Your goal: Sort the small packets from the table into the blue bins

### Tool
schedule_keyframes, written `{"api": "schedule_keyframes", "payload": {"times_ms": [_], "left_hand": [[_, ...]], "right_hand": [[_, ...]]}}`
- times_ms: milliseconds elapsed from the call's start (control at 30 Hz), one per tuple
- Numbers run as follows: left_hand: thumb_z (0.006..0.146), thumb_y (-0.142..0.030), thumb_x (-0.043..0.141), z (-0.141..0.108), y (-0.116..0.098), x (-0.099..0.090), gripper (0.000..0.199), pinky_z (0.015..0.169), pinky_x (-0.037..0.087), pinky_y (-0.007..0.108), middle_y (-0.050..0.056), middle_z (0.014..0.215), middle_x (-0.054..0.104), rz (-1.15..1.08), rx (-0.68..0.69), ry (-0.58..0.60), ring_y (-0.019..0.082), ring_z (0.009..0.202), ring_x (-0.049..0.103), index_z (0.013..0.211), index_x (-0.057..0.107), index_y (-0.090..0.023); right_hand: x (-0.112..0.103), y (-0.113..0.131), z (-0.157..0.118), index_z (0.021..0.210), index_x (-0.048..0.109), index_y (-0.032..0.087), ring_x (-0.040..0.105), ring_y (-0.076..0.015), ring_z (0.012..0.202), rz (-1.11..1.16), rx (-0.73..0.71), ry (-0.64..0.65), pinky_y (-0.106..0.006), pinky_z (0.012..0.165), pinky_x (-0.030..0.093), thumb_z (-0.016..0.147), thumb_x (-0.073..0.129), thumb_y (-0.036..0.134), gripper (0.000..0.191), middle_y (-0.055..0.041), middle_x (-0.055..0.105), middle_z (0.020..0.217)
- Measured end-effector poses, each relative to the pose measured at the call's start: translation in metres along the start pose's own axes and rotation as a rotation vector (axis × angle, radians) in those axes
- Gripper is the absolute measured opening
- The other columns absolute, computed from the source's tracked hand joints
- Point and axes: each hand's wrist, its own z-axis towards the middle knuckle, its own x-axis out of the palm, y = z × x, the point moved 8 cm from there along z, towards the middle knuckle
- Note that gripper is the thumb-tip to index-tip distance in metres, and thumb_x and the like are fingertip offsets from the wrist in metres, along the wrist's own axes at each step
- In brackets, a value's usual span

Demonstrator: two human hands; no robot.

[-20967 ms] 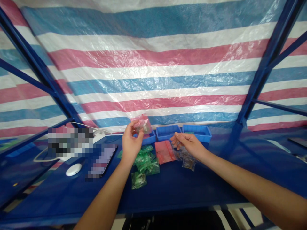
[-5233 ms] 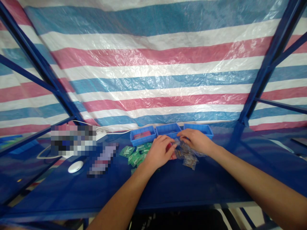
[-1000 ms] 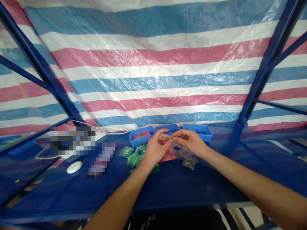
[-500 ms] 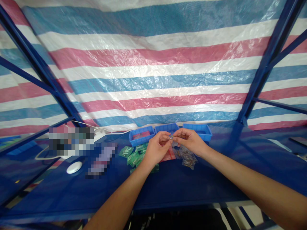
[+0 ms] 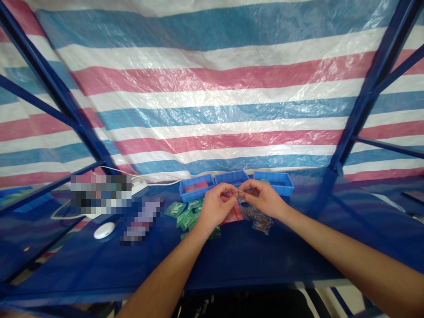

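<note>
My left hand (image 5: 215, 206) and my right hand (image 5: 262, 198) meet above the table, thumbs and fingers pinched together. Between their fingertips is a small shiny piece (image 5: 238, 192), too tiny to identify. Beneath the hands lies a red plastic packet (image 5: 234, 214), partly covered. Clear plastic packets with brownish small parts (image 5: 263, 222) rest below my right hand. A pile of green packets (image 5: 188, 218) spreads to the left of my left hand, partly hidden by the forearm.
Behind the hands stand a left blue bin (image 5: 195, 196) with something pink inside, a middle blue bin (image 5: 228, 176) and a right blue bin (image 5: 287, 190) holding a bit of green. A white round object (image 5: 104, 230) lies left on the blue table (image 5: 258, 260). Cables run behind.
The fingertips have shifted slightly around the small piece, which now shows as a thin glint between both hands. The view has moved a little; the packets and bins stay put.
</note>
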Motion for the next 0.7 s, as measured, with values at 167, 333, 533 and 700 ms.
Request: {"api": "schedule_keyframes", "payload": {"times_ms": [167, 333, 533, 700], "left_hand": [[0.088, -0.015, 0.065, 0.001, -0.011, -0.002, 0.018, 0.098, 0.052, 0.037, 0.006, 0.107, 0.072, 0.029, 0.097, 0.008, 0.022, 0.104, 0.068, 0.098, 0.078, -0.023], [0.086, -0.014, 0.067, 0.002, -0.013, -0.007, 0.018, 0.111, 0.046, 0.044, 0.008, 0.124, 0.066, 0.070, 0.113, -0.030, 0.026, 0.121, 0.062, 0.093, 0.080, -0.025], [0.088, -0.016, 0.067, 0.001, -0.009, -0.006, 0.019, 0.112, 0.045, 0.047, 0.006, 0.142, 0.061, 0.025, 0.082, -0.030, 0.028, 0.127, 0.060, 0.095, 0.080, -0.026], [0.093, -0.019, 0.060, -0.002, 0.005, -0.007, 0.023, 0.101, 0.053, 0.041, 0.005, 0.112, 0.078, -0.002, 0.000, -0.046, 0.025, 0.108, 0.071, 0.102, 0.080, -0.026]], "right_hand": [[-0.007, 0.006, 0.001, 0.096, 0.074, 0.024, 0.066, -0.0235, 0.107, -0.055, -0.084, -0.054, -0.037, 0.092, 0.054, 0.087, 0.069, 0.026, 0.010, -0.0063, 0.069, 0.111], [-0.011, 0.006, 0.001, 0.099, 0.077, 0.026, 0.063, -0.0238, 0.110, -0.096, -0.089, -0.074, -0.037, 0.087, 0.055, 0.090, 0.066, 0.026, 0.014, -0.0081, 0.062, 0.119], [-0.012, 0.005, 0.002, 0.098, 0.077, 0.027, 0.063, -0.0237, 0.107, -0.098, -0.072, -0.096, -0.035, 0.085, 0.055, 0.091, 0.066, 0.031, 0.014, -0.0071, 0.064, 0.113], [-0.009, -0.006, 0.001, 0.102, 0.076, 0.026, 0.067, -0.0213, 0.083, -0.078, 0.015, -0.077, -0.035, 0.075, 0.055, 0.091, 0.065, 0.035, 0.017, -0.0039, 0.073, 0.093]]}}
